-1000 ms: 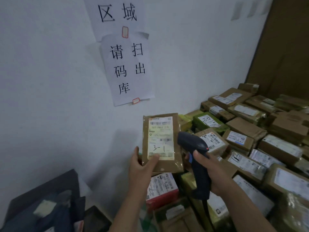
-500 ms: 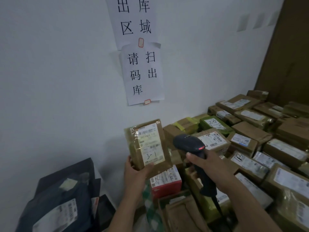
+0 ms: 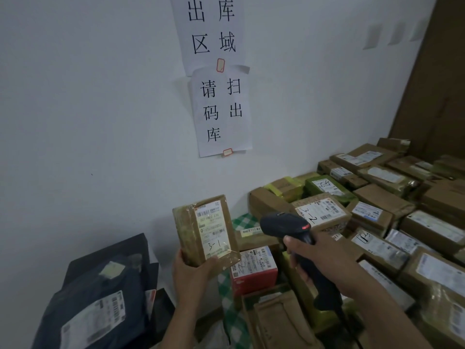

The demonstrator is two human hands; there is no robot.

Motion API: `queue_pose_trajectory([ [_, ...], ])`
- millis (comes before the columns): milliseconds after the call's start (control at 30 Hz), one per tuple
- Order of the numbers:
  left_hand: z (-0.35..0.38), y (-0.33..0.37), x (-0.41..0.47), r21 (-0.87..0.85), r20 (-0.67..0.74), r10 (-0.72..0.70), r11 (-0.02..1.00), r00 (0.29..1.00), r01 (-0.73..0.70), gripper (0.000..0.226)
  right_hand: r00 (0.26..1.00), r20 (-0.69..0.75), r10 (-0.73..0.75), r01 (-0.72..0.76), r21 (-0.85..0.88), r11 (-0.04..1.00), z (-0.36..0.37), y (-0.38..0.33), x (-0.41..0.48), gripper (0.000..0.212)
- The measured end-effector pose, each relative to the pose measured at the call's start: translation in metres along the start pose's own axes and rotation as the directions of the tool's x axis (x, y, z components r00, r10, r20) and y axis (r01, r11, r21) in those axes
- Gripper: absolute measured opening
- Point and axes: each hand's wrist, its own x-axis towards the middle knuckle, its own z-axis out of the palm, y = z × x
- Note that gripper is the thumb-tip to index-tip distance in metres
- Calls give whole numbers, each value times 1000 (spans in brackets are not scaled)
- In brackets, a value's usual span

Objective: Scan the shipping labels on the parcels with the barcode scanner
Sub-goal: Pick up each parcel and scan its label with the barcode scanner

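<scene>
My left hand [image 3: 192, 272] grips the bottom of a small brown taped parcel [image 3: 198, 238], held upright with its white shipping label [image 3: 214, 229] marked "3-1" facing me. My right hand [image 3: 319, 263] grips the handle of a dark barcode scanner [image 3: 286, 224]. The scanner's head sits just right of the parcel and points left toward the label, with a small red light lit on its top. A gap separates scanner and parcel.
Many labelled cardboard parcels [image 3: 377, 222] are piled to the right, a red box [image 3: 254, 270] just below the held parcel. Dark poly-bag parcels [image 3: 100, 306] lie at lower left. A white wall with paper signs [image 3: 219, 109] stands behind.
The view has tilted and shifted, so the signs sit lower in frame. The parcel has moved left and turned its label slightly toward the scanner; a red light now shows on the scanner.
</scene>
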Motion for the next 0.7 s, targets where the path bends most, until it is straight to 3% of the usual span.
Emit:
queue_pose_trajectory([
  [267,1,-3,-1,54,52,12,998,999,-15,78,998,53,24,-23,-21,1000,6,-2,0,61],
  [700,1,-5,8,33,107,34,999,994,-37,74,998,55,-8,7,11,1000,14,-7,6,53],
])
